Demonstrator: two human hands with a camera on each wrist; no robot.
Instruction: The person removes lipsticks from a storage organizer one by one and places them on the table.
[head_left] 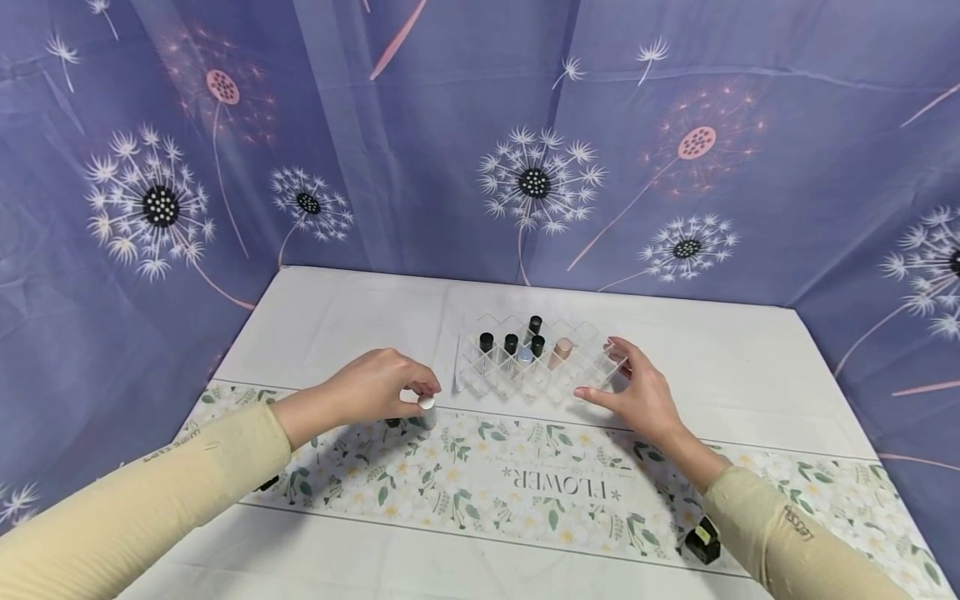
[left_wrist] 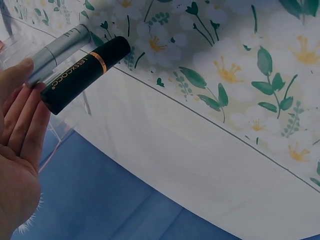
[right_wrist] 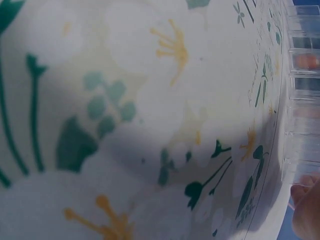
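The left hand [head_left: 378, 387] pinches a silver lipstick tube [left_wrist: 62, 52] beside a black "LESSXCOCO" tube [left_wrist: 82, 77]; the right hand [head_left: 645, 396] grips the clear organizer [head_left: 491, 379] toward the far edge of the bench [head_left: 367, 308].

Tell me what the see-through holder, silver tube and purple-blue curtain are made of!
The holder looks like hard, clear plastic: you can see through its thin walls. The silver tube could be metal or silvery plastic; its grey sheen suits both. The curtain is probably smooth cloth, hanging in soft folds.
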